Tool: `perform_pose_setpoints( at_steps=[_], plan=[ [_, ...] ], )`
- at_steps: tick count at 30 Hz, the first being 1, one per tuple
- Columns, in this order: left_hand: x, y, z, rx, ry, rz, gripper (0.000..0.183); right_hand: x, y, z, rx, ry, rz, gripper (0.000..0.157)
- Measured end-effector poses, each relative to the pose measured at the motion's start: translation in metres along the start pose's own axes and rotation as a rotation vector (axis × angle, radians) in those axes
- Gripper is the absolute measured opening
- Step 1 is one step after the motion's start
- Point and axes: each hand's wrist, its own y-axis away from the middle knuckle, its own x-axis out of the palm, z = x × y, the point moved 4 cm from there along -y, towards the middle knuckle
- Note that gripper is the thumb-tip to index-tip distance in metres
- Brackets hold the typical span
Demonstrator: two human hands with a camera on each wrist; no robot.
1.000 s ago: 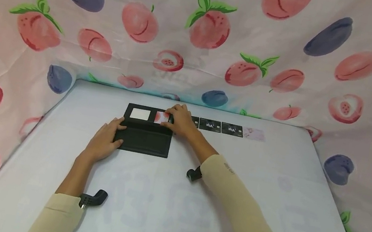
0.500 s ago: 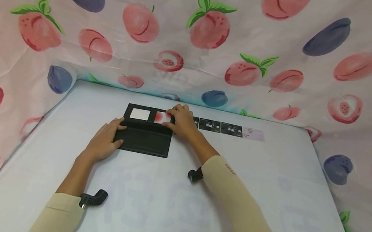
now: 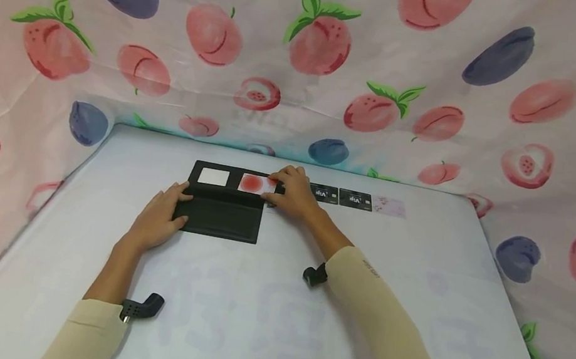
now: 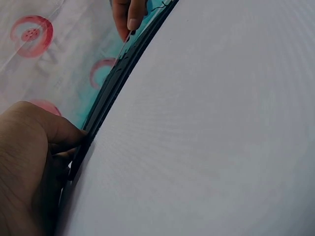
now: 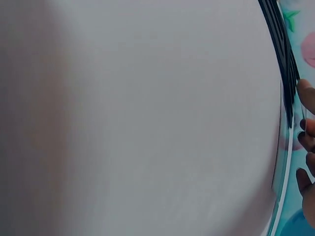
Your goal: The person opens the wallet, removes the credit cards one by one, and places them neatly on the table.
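Observation:
A black wallet (image 3: 218, 219) lies unfolded at the back of the table. Its upper half has a left window showing white and, at right, a white card with a red round print (image 3: 251, 183). My right hand (image 3: 294, 193) pinches this card by its right end, which sticks out past the wallet's right edge. In the left wrist view the right fingers (image 4: 133, 19) hold the thin card slightly tilted up. My left hand (image 3: 158, 218) holds the wallet at its left edge, thumb on the lower flap and fingers higher up.
Right of the wallet, black "Vip" cards (image 3: 356, 200) and a pale pink patterned card (image 3: 389, 207) lie in a row, partly covered by my right hand. A fruit-print cloth (image 3: 265, 42) stands behind the white table (image 3: 241, 324).
My right hand has moved a little to the right, drawing the red-print card with it; more of the card shows beyond the wallet. The left hand stays at the wallet's edge.

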Motion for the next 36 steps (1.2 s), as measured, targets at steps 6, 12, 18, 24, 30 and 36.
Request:
perform_pose_setpoints(
  at_steps=[6, 12, 18, 24, 30, 36],
  plan=[
    [-0.002, 0.002, -0.002, 0.012, 0.008, -0.008, 0.060, -0.005, 0.013, -0.010, -0.031, -0.068, -0.046, 0.056],
    [-0.003, 0.002, -0.004, 0.020, 0.002, -0.005, 0.067, -0.010, 0.026, -0.017, -0.064, -0.068, -0.063, 0.055],
    [-0.003, 0.001, -0.003, 0.018, -0.001, -0.004, 0.066, -0.013, 0.034, -0.025, -0.065, -0.068, -0.065, 0.056],
    [-0.002, 0.002, -0.005, 0.024, 0.007, -0.002, 0.068, -0.012, 0.044, -0.031, -0.049, -0.056, -0.046, 0.058],
    [-0.001, 0.002, -0.003, 0.034, 0.010, -0.008, 0.063, -0.013, 0.055, -0.035, -0.059, -0.068, -0.047, 0.059],
    [-0.002, 0.001, -0.001, 0.031, -0.007, -0.010, 0.067, -0.019, 0.066, -0.040, -0.026, -0.122, -0.056, 0.057]
  ],
)
